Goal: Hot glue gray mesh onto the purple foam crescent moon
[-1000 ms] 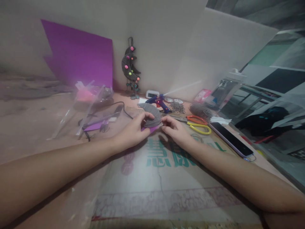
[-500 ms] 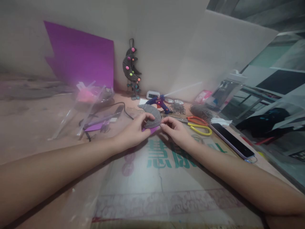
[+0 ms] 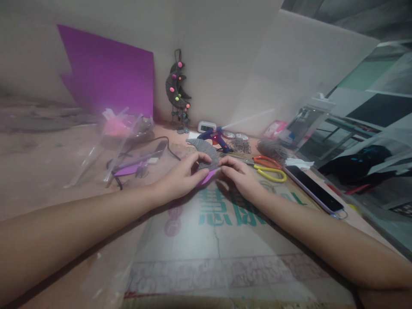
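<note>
A crescent [image 3: 206, 150] wrapped in grey yarn is pinched by my left hand [image 3: 189, 171], its thumb below and fingers over the front. The lower tip shows bare purple card [image 3: 209, 176]. At the crescent's right edge, my right hand [image 3: 237, 174] has thumb and index finger closed together on what looks like the grey yarn's thin strand, mostly hidden by the fingers. Just behind the crescent lies a blue glue gun [image 3: 215, 138] with a lit red light. Scissors [image 3: 268, 168] with orange and yellow handles lie right of my right hand.
A printed cardboard sheet [image 3: 238, 244] lies under my forearms. At right are a phone [image 3: 313, 189] and a grey yarn ball [image 3: 272, 151]. Purple card [image 3: 112, 73] leans on the wall beside a hanging moon ornament [image 3: 175, 88]. Clear glue sticks [image 3: 122, 150] stand left.
My right fingers have shifted slightly right, away from the crescent's edge. My left thumb has moved up onto the crescent's lower part, and the purple tip shows more to the right.
</note>
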A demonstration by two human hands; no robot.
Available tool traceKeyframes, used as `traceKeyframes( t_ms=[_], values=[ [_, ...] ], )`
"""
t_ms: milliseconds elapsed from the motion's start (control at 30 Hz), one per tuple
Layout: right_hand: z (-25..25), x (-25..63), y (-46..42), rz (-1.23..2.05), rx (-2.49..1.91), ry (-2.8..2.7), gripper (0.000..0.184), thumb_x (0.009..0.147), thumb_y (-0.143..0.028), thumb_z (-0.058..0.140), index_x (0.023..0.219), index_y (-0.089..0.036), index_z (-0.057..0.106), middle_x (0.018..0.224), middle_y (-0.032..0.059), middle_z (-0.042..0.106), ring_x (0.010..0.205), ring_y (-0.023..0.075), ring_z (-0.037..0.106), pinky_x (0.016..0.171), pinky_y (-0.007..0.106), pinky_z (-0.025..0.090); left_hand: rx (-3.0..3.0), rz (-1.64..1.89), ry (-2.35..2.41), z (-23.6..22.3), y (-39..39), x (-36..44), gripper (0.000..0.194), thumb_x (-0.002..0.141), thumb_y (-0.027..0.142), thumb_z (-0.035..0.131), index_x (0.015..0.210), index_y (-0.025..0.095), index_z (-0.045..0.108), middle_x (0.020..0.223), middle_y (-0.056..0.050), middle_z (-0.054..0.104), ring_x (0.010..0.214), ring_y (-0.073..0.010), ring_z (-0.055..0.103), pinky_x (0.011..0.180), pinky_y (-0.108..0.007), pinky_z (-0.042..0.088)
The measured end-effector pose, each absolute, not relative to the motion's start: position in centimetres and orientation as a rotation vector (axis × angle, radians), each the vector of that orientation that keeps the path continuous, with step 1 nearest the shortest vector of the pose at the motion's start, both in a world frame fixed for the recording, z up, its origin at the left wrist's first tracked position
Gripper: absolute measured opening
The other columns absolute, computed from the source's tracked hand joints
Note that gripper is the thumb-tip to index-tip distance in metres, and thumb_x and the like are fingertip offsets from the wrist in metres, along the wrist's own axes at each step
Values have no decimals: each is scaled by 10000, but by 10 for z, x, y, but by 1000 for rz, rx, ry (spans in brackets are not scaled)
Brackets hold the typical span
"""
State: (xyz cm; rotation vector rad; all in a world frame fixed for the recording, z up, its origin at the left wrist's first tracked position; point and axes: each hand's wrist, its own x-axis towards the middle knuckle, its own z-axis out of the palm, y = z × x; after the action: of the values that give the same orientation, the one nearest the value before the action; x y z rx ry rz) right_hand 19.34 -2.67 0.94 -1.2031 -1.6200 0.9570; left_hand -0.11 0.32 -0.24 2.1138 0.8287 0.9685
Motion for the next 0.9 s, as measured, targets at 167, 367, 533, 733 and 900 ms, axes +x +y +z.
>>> traceKeyframes(
  t_ms=[167,367,533,733,900],
  values=[
    [11,194,-25,873,-1191,-1703,216,836,-373,525,757,-173,542,663,-31,466,606,102,425,558,224,351,2167,953,793,-3,2,-1,245,876,238,471,1112,198,520,1072,-43,593,906,-176,552,815,-321,438],
    [7,195,-23,870,-1205,-1715,268,828,-429,554,731,-180,526,634,-38,460,556,95,404,517,221,347,2201,933,766,-1,0,-1,238,890,263,463,1110,202,529,1093,-48,594,947,-185,555,847,-333,439],
    [7,194,-24,876,-1210,-1711,278,822,-440,565,727,-181,531,633,-33,480,560,99,423,522,221,362,2195,960,731,-1,2,-1,201,916,268,425,1072,197,528,1057,-44,594,969,-183,548,858,-326,437],
    [5,194,-23,873,-1189,-1718,274,829,-436,563,734,-181,530,633,-36,481,559,97,428,525,220,368,2191,980,718,-3,4,0,171,918,258,435,1049,197,525,1031,-34,584,967,-173,539,872,-317,427],
    [5,193,-24,914,-1191,-1692,285,824,-449,567,732,-182,523,623,-39,477,537,92,423,507,220,367,2163,989,697,-2,3,-1,179,935,278,409,1056,200,516,1024,-34,575,980,-172,531,886,-317,416]
  ],
)
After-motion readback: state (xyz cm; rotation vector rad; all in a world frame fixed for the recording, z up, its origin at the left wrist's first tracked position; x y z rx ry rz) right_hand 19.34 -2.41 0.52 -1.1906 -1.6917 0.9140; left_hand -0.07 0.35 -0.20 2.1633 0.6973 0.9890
